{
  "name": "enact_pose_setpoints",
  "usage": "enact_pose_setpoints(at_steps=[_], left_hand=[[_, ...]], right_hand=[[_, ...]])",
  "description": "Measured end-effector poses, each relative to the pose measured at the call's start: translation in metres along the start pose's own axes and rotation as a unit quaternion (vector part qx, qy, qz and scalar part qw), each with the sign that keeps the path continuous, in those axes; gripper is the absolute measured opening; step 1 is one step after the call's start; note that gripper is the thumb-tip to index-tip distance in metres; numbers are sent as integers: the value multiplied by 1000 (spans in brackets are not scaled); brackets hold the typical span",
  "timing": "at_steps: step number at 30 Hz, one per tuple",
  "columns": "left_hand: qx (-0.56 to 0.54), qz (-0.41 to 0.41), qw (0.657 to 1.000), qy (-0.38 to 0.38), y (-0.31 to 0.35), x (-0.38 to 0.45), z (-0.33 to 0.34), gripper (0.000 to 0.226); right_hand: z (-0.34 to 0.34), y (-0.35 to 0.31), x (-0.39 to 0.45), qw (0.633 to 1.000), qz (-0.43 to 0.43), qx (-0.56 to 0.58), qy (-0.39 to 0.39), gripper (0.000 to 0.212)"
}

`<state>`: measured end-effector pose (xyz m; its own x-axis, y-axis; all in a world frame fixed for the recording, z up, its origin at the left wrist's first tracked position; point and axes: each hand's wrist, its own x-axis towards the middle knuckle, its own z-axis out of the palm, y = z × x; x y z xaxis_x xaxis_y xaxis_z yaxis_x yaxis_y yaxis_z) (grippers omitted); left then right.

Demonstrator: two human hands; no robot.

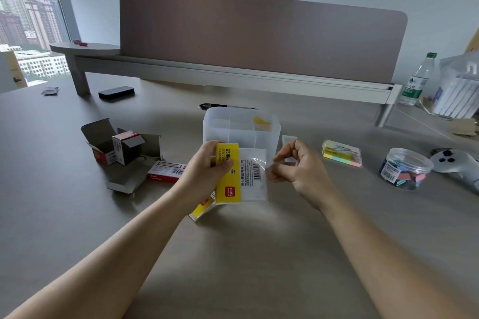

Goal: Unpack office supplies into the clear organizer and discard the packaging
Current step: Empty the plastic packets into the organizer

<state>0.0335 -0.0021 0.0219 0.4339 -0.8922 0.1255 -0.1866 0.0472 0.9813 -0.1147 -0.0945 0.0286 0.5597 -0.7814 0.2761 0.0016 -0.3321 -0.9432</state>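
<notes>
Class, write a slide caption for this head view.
Left hand holds a yellow sticky-note packet before the clear organizer; right hand empty.

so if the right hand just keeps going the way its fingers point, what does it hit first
Most likely the clear wrapper of the yellow sticky-note pack held in the left hand. The right hand has its fingers curled toward the wrapper's right edge, with only a small gap showing, though depth is hard to judge.

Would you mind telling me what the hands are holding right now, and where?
The left hand holds a sticky-note packet by its yellow left edge. The right hand holds nothing, its fingers curled just beside the packet's clear wrapper.
</notes>
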Motion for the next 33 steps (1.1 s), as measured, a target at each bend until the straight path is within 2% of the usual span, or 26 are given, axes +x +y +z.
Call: enact_pose_setpoints(at_steps=[3, 5, 9, 13, 15, 17, 18, 22, 26, 33], left_hand=[[-6, 3, 1000, -1, 0, 1, -2, 26], [-2, 7, 1000, -1, -1, 2, -3, 22], [38, 15, 999, -5, -4, 2, -4, 25], [24, 0, 1000, -13, -7, 1, -7, 28], [0, -4, 1000, -12, -8, 1, -8, 29], [-24, -4, 1000, -12, -7, 1, -10, 31], [-30, -3, 999, -15, -7, 1, -10, 30], [-41, -7, 998, -39, -6, 0, -6, 23], [-39, -9, 998, -56, -6, -2, -7, 21], [-66, -8, 995, -69, -5, -3, -9, 21]], right_hand=[[-2, 1, 1, 998, -28, -54, -11, 32], [-3, 3, 2, 996, -34, -81, -21, 36], [-7, 4, 1, 990, -35, -132, -45, 39], [-5, 7, -2, 986, -29, -160, -40, 39], [-4, 7, -3, 984, -36, -174, -19, 33], [-5, 5, -4, 983, -24, -182, -24, 18], [-5, 3, -5, 984, -9, -176, -34, 14], [-3, 1, -8, 992, 36, -111, -53, 19], [4, 3, -6, 997, 60, -34, -27, 7], [5, 6, -2, 996, 75, 43, -23, 4]])
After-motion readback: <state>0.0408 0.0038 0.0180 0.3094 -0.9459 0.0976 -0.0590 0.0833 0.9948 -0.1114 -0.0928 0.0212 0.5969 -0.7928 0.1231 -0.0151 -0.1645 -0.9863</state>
